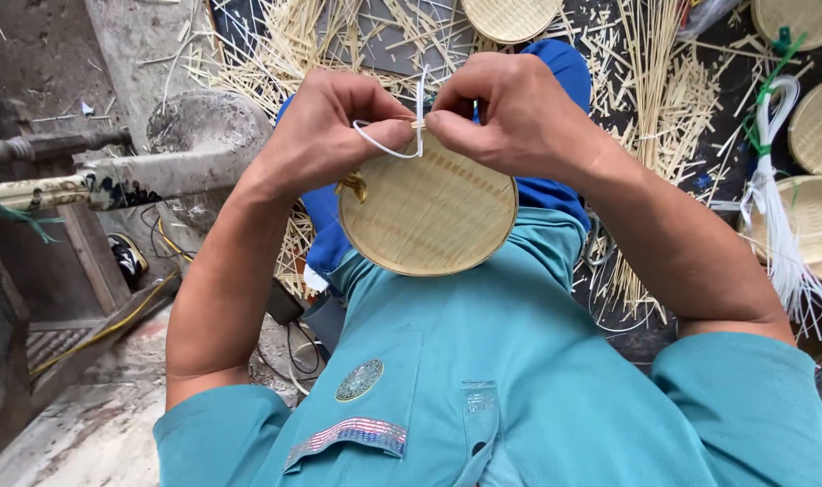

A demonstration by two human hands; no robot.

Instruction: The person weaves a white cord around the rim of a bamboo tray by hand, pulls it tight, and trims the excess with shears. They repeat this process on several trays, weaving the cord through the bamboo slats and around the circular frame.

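I hold a round woven bamboo tray [427,216] upright against my lap, its far rim under both hands. My left hand [325,126] is closed, pinching a loop of white plastic strip [384,144] at the rim; my right hand [510,113] is closed on the strip's upright end beside it. Judged step: binding the rim. The next pull likely needs steady tension with the tray kept still. The tray holds nothing. Other woven trays [818,126] lie on the floor at right, seemingly empty, among bamboo splints [654,81] and a bundle of white strips [776,225].
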